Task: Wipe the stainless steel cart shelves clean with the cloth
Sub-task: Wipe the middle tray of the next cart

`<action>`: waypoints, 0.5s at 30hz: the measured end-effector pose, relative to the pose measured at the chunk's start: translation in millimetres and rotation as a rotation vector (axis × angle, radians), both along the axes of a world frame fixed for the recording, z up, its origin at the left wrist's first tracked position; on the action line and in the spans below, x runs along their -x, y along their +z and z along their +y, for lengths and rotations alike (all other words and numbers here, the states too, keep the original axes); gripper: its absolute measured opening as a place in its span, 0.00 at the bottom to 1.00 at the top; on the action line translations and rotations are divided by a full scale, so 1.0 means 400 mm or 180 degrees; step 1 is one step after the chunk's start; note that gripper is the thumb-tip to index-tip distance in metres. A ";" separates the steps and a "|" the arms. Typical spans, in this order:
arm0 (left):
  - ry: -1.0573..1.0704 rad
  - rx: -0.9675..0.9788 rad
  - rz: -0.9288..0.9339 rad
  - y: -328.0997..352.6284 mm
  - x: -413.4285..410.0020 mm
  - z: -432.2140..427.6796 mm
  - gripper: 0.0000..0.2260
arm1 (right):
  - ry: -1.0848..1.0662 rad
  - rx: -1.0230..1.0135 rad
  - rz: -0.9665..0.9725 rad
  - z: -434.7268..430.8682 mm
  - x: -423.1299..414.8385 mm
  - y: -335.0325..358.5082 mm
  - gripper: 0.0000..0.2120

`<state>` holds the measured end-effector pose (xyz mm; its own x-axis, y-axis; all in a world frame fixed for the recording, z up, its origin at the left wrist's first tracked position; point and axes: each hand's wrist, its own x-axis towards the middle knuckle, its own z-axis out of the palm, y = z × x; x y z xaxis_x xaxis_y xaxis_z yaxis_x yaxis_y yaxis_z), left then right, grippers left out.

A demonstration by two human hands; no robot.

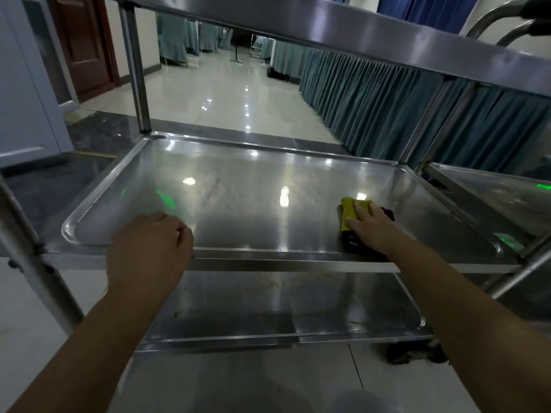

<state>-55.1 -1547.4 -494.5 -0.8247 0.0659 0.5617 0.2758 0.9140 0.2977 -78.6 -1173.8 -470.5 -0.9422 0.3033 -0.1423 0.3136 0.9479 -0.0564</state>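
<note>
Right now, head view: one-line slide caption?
Right hand presses yellow cloth on middle shelf; left hand holds its front rim.

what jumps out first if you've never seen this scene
The shiny steel middle shelf fills the view, with ceiling lights mirrored in it. On its right side the right hand presses a yellow-and-dark cloth flat, while the left hand rests on the front rim, fingers curled. Below, the lower shelf shows brownish smears.

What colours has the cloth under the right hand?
The cloth is yellow and black, seen best in the head view.
</note>
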 end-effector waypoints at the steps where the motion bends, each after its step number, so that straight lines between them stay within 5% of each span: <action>1: -0.0019 -0.0005 0.0005 -0.004 -0.006 -0.008 0.14 | 0.0041 0.0058 0.0035 -0.048 0.009 -0.006 0.30; 5: 0.0019 -0.0058 0.0126 -0.020 -0.034 -0.051 0.12 | 0.0733 0.0179 0.0109 -0.273 0.056 -0.016 0.38; 11: 0.0162 -0.0143 0.0182 -0.029 -0.093 -0.141 0.11 | 0.1825 0.0501 -0.0029 -0.671 0.084 -0.004 0.30; 15: 0.0333 -0.0191 0.0191 -0.029 -0.122 -0.178 0.06 | 0.2558 0.0439 -0.0236 -0.751 0.053 0.009 0.27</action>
<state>-6.1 -1618.6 -506.2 -0.7901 -0.0540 0.6105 0.1987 0.9198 0.3385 -99.9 -1474.2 -467.0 -0.8513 -0.4853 -0.1995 -0.4510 0.8710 -0.1948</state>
